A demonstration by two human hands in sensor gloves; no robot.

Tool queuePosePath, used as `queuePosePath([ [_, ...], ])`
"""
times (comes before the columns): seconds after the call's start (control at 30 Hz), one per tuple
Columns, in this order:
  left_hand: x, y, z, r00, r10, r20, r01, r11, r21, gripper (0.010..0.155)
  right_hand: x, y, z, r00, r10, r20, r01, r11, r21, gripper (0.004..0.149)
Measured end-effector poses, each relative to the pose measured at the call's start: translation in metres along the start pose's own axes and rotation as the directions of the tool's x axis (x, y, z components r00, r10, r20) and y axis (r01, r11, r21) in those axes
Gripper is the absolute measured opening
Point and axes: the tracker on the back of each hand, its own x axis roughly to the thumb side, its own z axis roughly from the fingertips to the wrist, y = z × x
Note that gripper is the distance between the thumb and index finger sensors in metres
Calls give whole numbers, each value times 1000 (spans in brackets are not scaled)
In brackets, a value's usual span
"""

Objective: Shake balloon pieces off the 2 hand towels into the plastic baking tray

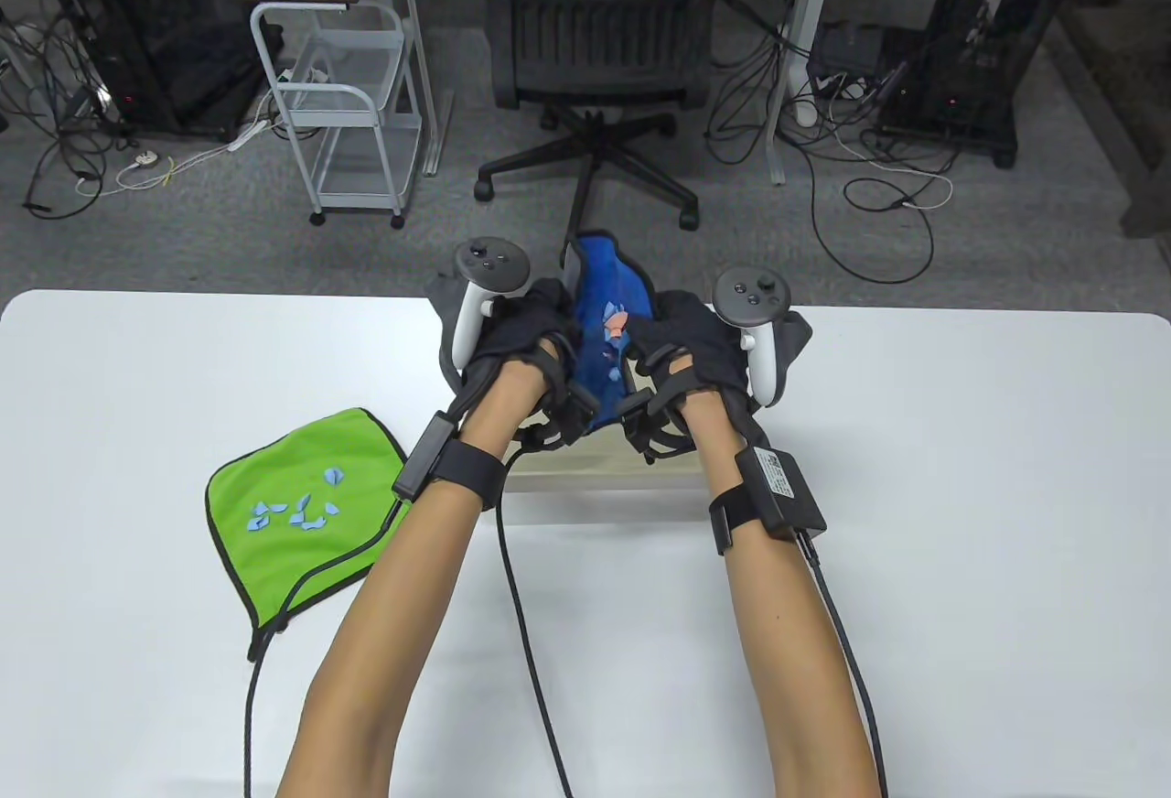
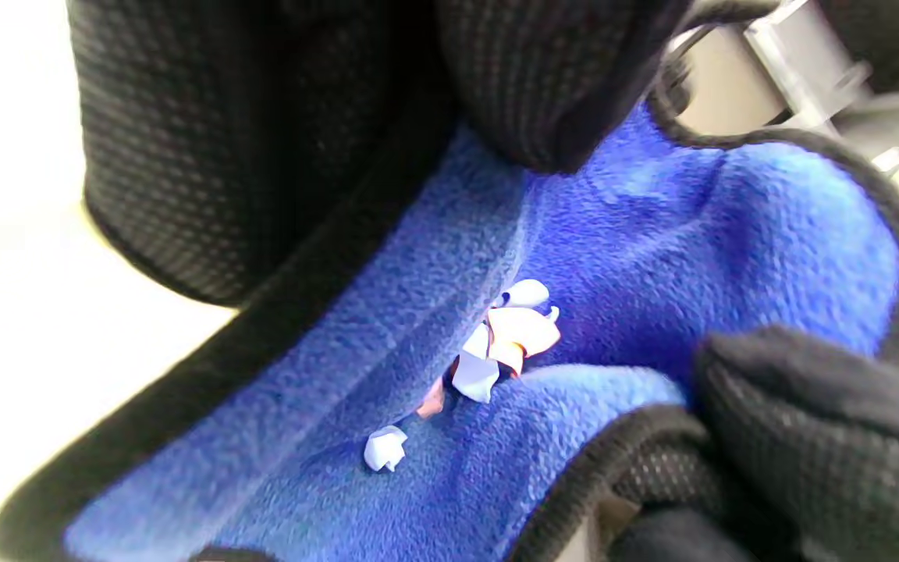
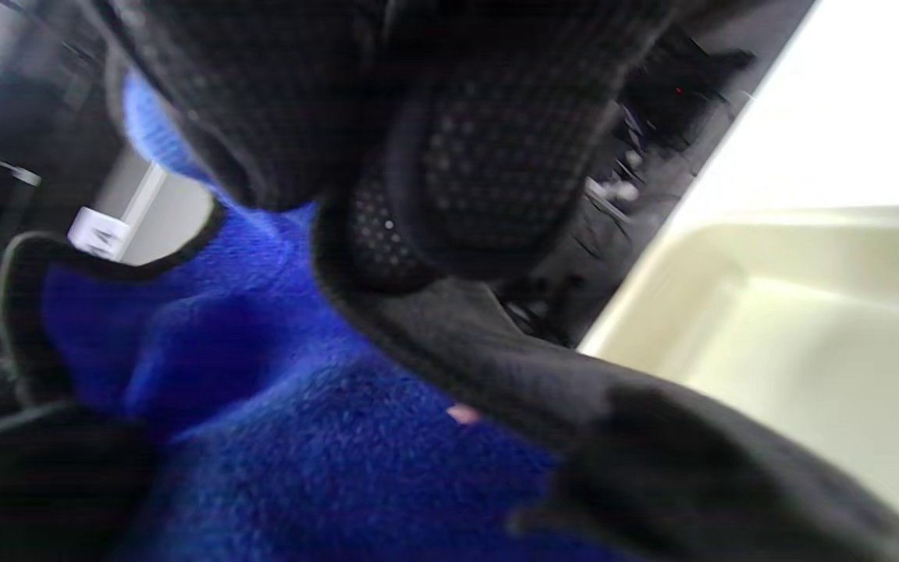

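The blue towel (image 1: 611,322) is pinched by curled fingers (image 2: 551,86) of both hands, troughed so balloon pieces (image 2: 508,336) gather above the tray (image 3: 808,328).

Blue towel (image 2: 387,328) between the hands: fuzzy fleece cloth, matt, black stitched hem. Balloon pieces (image 2: 508,332) in its fold: thin, smooth rubbery scraps, slight sheen. Gloves on left hand (image 1: 517,331) and right hand (image 1: 691,331): black knit with dotted grip texture. Tray (image 3: 816,328) below the right hand: smooth cream plastic, semi-gloss. Green towel (image 1: 302,505) left of the left arm: matt cloth. Table (image 1: 961,487): smooth white matt.
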Motion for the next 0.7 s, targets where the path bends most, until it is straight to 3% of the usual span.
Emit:
queuePosePath([
  [0.2, -35, -14, -7, 990, 90, 108, -106, 983, 149, 39, -28, 2, 0, 990, 50, 134, -26, 985, -173, 42],
  [0.43, -61, -31, -10, 987, 71, 147, -98, 978, 186, 38, -70, 19, 0, 995, 32, 96, -16, 986, -168, 41],
  [0.57, -48, -19, -6, 977, 119, 179, -154, 969, 192, 38, -56, 10, 2, 990, -30, 138, 52, 986, -161, 41],
  [0.7, -25, 0, 3, 947, 211, 241, -262, 944, 201, 38, -21, -7, 7, 975, -54, 217, 92, 981, -170, 42],
])
